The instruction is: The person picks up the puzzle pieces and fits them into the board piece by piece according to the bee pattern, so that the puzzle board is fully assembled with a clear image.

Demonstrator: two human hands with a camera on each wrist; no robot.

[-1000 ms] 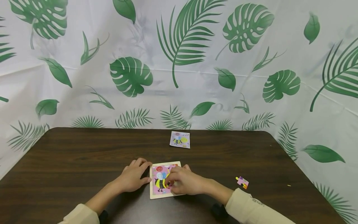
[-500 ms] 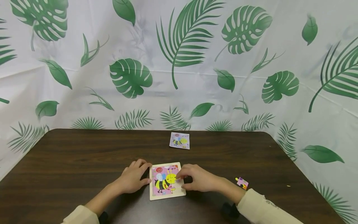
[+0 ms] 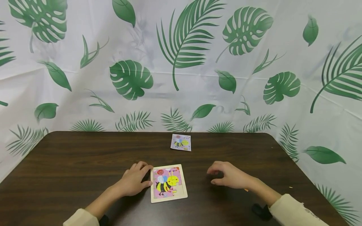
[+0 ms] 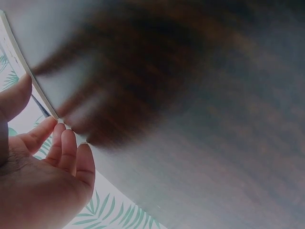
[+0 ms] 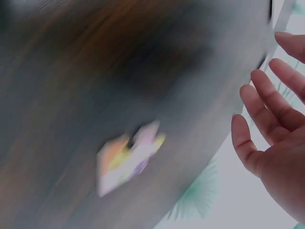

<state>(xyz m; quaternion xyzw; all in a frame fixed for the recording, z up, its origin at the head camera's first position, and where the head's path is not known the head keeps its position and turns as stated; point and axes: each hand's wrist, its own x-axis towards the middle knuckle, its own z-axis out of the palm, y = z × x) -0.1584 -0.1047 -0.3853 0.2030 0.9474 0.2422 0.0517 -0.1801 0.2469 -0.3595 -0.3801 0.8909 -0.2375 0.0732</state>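
Note:
A bee jigsaw puzzle sits in a pale wooden tray point(image 3: 169, 199) on the table, with bare wood showing at its lower right. My left hand point(image 3: 134, 180) rests beside it, forefinger at the upper left corner and thumb against the left edge. In the left wrist view those fingertips meet the tray's rim point(image 4: 39, 93). To the right of the tray, my right hand point(image 3: 232, 176) hovers over the table with loosely bent fingers and nothing in them. A loose puzzle piece point(image 5: 127, 160), pink, orange and yellow, lies on the table in the right wrist view; in the head view the right wrist nearly covers it.
A small square picture card point(image 3: 181, 142) with the same bee lies farther back on the dark wooden table point(image 3: 93, 157). Behind the table hangs a white cloth point(image 3: 195, 88) printed with green leaves. A tiny pale speck point(image 3: 291, 187) shows on the right side.
My right hand has left the puzzle and moved right, toward the loose piece. The puzzle's lower right has come into view from under it. The left hand has stayed at the tray's edge.

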